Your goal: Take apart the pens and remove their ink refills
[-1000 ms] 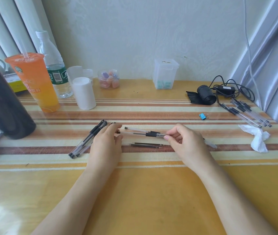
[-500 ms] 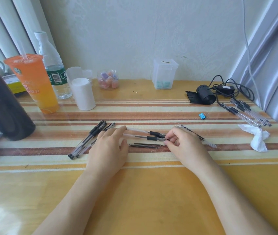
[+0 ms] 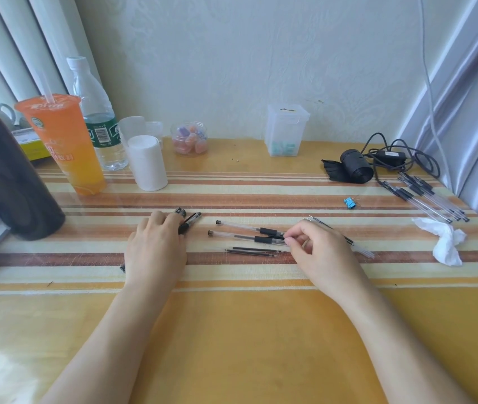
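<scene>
Clear pens: we see two lying side by side at the middle of the worktop (image 3: 246, 330), the nearer pen (image 3: 240, 237) and the farther pen (image 3: 243, 228), each with a black grip and its tip end towards the right hand.
Ink refills: two thin dark refills (image 3: 256, 251) lie loose just in front of the nearer pen, roughly parallel to it.
Right hand: the right hand (image 3: 316, 249) has its fingers curled, and thumb and forefinger pinch the tip end of the nearer pen.
Left hand: the left hand (image 3: 156, 246) lies flat, fingers straight, on a bunch of capped pens (image 3: 191, 220); it grasps nothing.
Capped pens: their black caps stick out beyond the fingertips.
Clear parts: thin clear pieces (image 3: 357, 246) lie behind the right hand, partly hidden; we cannot tell whether they are barrels or refills.
Spare pens: another bunch of pens (image 3: 427, 199) lies near the worktop's right edge, well apart from both hands.
Tissue: a crumpled white tissue (image 3: 444, 240) sits just in front of the spare pens.
Clip: a small blue binder clip (image 3: 349, 203) lies between the spare pens and the middle.
Back row: we find a black roll (image 3: 356, 170) beside a coiled cable (image 3: 401, 158), a clear box (image 3: 286, 129), a small jar (image 3: 189, 138), a white roll (image 3: 147, 161), an orange cup (image 3: 63, 144), a water bottle (image 3: 98, 112) and a black flask (image 3: 7, 182).
</scene>
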